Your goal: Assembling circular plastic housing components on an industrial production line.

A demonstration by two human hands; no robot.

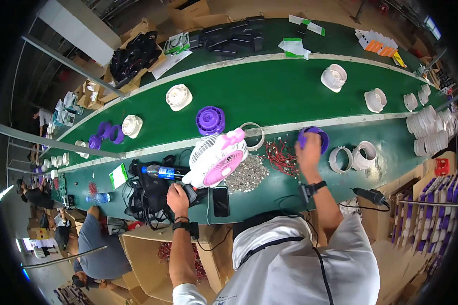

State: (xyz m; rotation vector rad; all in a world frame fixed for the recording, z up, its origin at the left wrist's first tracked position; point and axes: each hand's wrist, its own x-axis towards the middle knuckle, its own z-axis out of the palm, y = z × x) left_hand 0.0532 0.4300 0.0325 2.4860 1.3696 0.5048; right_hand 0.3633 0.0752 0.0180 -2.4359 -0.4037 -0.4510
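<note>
My right hand (308, 155) reaches over the far side of the bench and grips the rim of a purple round housing (321, 136). Loose red wires (280, 157) lie just left of it, beside a heap of small silvery metal pieces (249, 174). My left hand (177, 199) is closed, its fingers curled at the edge of a dark object (194, 196) whose kind I cannot make out. Right above that hand stands a white and pink fan (220, 158), tilted. A black phone (221, 202) lies to its right. Dark straps circle both wrists.
Two white rings (341, 159) (364, 155) sit right of my right hand, near a black corded tool (370, 195). Beyond runs a green conveyor (269, 94) carrying white and purple housings. A black bag (148, 195) and bottle (159, 172) lie left; white rings (428, 133) are stacked far right.
</note>
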